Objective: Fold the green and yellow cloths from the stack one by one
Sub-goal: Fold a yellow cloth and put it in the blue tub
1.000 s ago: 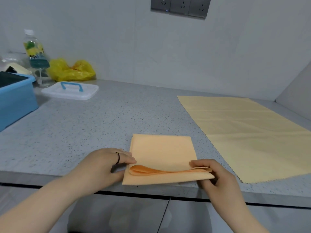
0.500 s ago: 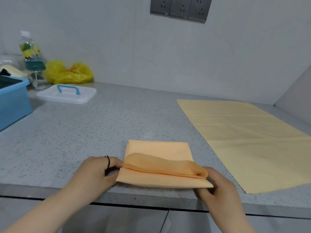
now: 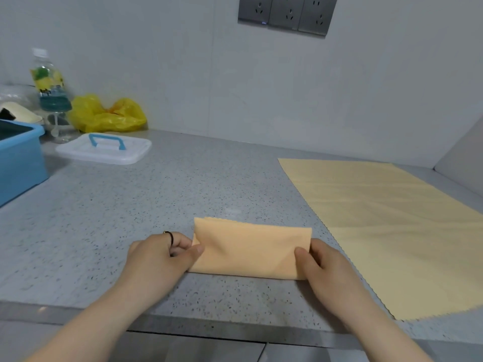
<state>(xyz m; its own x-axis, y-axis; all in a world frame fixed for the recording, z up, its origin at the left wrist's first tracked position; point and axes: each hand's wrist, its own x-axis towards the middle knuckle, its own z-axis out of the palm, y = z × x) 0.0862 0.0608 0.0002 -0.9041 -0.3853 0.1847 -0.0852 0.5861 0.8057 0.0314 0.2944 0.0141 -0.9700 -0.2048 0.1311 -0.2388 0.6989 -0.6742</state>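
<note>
Pale orange and folded into a narrow band, the small cloth (image 3: 251,250) is being held flat near the front edge of the speckled worktop (image 3: 130,218). Its left end is being pinched by the left hand (image 3: 162,254) and its right end by the right hand (image 3: 324,262), thumbs on top. A larger yellow cloth (image 3: 392,226) is being borne, spread flat, just beside it.

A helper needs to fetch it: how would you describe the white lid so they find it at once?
On the grey speckled counter, look to the far left near the wall. Just right of the blue bin, before the crumpled yellow bag, lies a lid. Only it is flat and white, with a blue handle on top.
</note>
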